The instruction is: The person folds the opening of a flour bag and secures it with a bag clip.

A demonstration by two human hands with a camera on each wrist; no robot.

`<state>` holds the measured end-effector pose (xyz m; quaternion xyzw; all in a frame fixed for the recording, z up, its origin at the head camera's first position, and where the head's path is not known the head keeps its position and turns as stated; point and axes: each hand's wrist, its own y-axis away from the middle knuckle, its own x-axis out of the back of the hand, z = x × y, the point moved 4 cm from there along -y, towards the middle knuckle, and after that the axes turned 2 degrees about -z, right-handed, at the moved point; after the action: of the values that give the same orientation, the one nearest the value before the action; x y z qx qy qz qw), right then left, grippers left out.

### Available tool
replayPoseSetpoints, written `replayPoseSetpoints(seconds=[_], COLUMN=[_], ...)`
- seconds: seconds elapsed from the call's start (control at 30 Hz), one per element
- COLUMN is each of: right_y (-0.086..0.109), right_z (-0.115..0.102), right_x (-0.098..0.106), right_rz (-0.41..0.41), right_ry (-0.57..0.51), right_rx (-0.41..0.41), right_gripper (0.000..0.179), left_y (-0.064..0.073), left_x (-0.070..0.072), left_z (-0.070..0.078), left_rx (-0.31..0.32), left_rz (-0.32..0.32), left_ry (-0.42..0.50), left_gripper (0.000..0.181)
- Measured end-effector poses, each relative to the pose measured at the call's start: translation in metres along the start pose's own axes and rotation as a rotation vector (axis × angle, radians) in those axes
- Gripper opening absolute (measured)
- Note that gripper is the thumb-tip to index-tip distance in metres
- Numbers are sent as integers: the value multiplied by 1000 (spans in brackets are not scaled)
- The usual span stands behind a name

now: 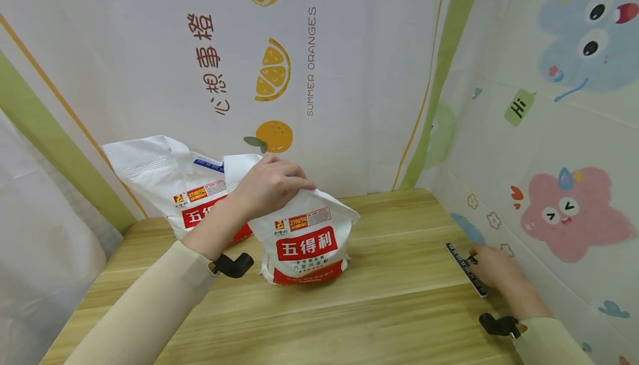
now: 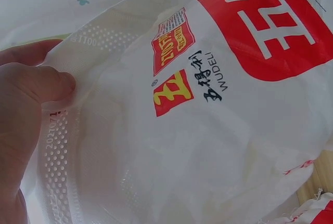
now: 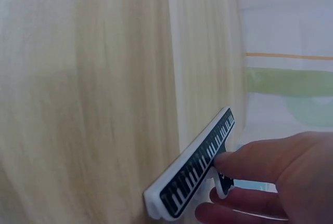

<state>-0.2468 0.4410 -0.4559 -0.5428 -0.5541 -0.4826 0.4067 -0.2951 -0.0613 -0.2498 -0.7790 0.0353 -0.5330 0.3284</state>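
Observation:
A white flour bag with red labels [image 1: 304,218] stands upright on the table, its top folded over at the left. My left hand [image 1: 269,184] grips this top edge; in the left wrist view the thumb [image 2: 54,86] presses on the white plastic near a perforated strip. Far to the right, my right hand [image 1: 499,270] pinches the handle of a long black-and-white clip [image 1: 466,269] with a piano-key pattern. The right wrist view shows the clip [image 3: 195,167] between thumb and fingers, low over the tabletop; whether it touches the wood I cannot tell.
Behind and left of the front bag stands a second flour bag [image 1: 175,179], with a blue clip [image 1: 208,165] across its upper part. The wooden table [image 1: 399,243] meets a printed curtain [image 1: 359,104] at the back and a cartoon-patterned one [image 1: 564,148] at the right.

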Motion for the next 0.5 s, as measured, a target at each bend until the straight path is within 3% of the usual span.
replayPoseSetpoints(seconds=[0.5], right_y=[-1], right_z=[0], right_x=[-3], right_rz=[-21], right_ry=[-86], right_rx=[-15], right_gripper=[48], left_y=[0], left_x=[-1], left_z=[0], left_rx=[13], left_rz=[-2], left_ry=[5], left_gripper=[23])
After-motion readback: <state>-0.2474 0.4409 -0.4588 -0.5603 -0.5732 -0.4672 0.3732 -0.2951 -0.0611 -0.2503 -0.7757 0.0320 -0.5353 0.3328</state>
